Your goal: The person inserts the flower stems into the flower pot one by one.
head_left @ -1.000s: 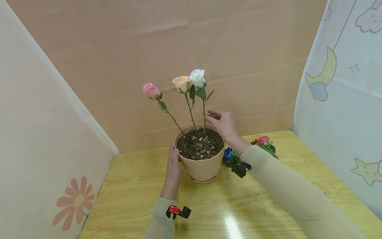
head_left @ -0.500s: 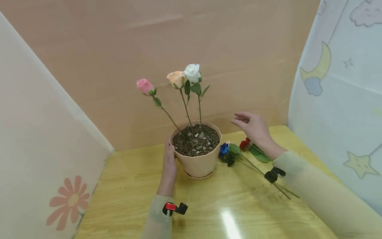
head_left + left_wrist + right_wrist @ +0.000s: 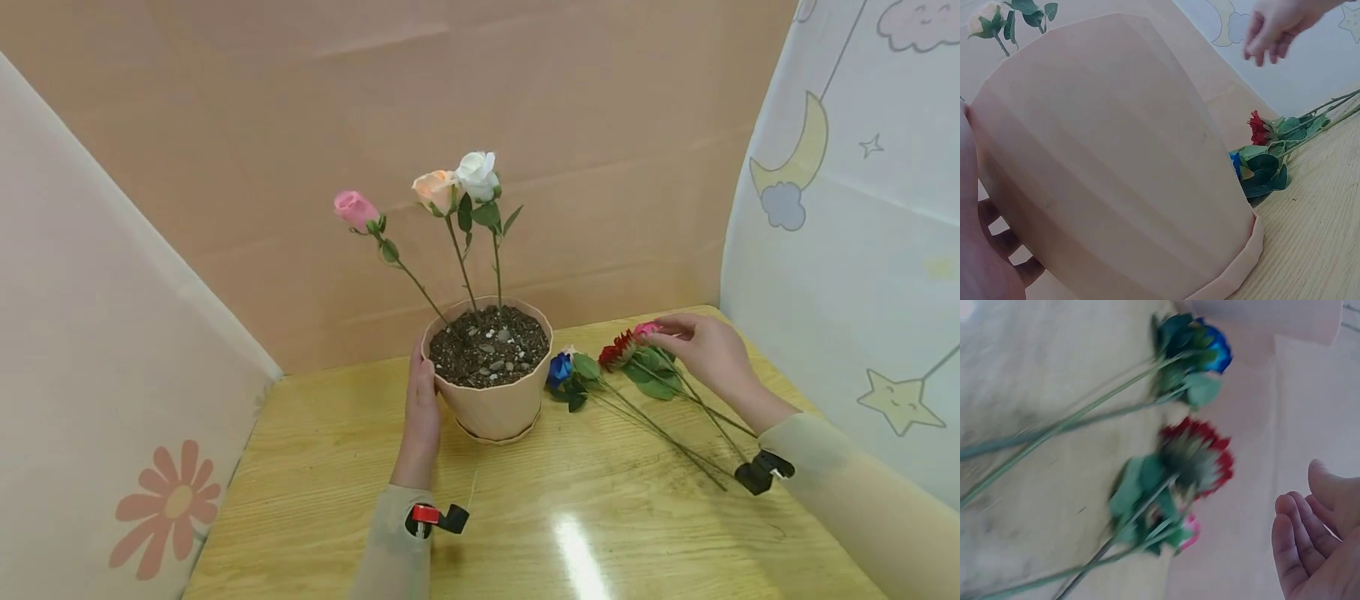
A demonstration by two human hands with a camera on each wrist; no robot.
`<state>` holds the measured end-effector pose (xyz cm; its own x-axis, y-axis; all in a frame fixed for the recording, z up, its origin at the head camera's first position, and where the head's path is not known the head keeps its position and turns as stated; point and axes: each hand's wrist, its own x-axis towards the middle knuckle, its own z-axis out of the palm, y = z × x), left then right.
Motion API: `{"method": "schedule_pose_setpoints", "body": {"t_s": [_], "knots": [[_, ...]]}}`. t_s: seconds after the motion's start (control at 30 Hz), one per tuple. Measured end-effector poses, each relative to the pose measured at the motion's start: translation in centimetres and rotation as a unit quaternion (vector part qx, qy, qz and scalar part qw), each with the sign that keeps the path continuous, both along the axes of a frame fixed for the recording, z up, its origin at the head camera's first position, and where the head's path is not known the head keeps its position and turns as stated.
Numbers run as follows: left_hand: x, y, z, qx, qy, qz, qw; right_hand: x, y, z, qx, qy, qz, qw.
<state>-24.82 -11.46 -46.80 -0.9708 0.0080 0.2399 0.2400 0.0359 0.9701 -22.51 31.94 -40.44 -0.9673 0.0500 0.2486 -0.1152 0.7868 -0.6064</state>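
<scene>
**Hands at the flowerpot and the loose flowers**

Flowerpot, pale peach and faceted, stands on its saucer near the middle of the wooden worktop, filled with dark soil and small stones. Three stems rise from the soil: a pink rose leaning to the left, a peach rose and a white rose close together above the pot's far side.

The left hand lies flat against the pot's left wall, fingers straight and pointing up along it, thumb at the rim; in the left wrist view the pot wall fills most of the frame with that hand at its left edge.

To the right of the pot, loose flowers lie on the worktop with their stems running toward the near right: a blue flower just beside the pot, a red flower further right, and a small pink bud at the far end of the bunch. The right hand hovers over these, fingers relaxed and slightly bent, fingertips at the pink bud; whether they touch it cannot be told. In the right wrist view, which is blurred, the hand is spread with its palm showing, apart from the red flower and blue flower.

Peach-coloured panels stand behind and left; a curtain with moon and stars hangs at the right.
</scene>
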Motion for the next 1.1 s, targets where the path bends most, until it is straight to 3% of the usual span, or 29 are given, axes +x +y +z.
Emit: {"method": "schedule_pose_setpoints", "body": {"t_s": [0.27, 0.67, 1.1], "knots": [[-0.1, 0.0, 0.1, 0.002, -0.002, 0.001, 1.0000, 1.2, 3.6, -2.4, 0.027, -0.039, -0.012, 0.999], [0.0, -0.1, 0.1, 0.004, -0.007, -0.004, 1.0000, 2.1, 6.4, -6.5, 0.026, -0.088, -0.017, 0.996], [0.0, 0.0, 0.0, 0.008, 0.004, -0.004, 1.0000, 2.4, 7.3, -8.2, 0.039, -0.121, -0.015, 0.992]]}}
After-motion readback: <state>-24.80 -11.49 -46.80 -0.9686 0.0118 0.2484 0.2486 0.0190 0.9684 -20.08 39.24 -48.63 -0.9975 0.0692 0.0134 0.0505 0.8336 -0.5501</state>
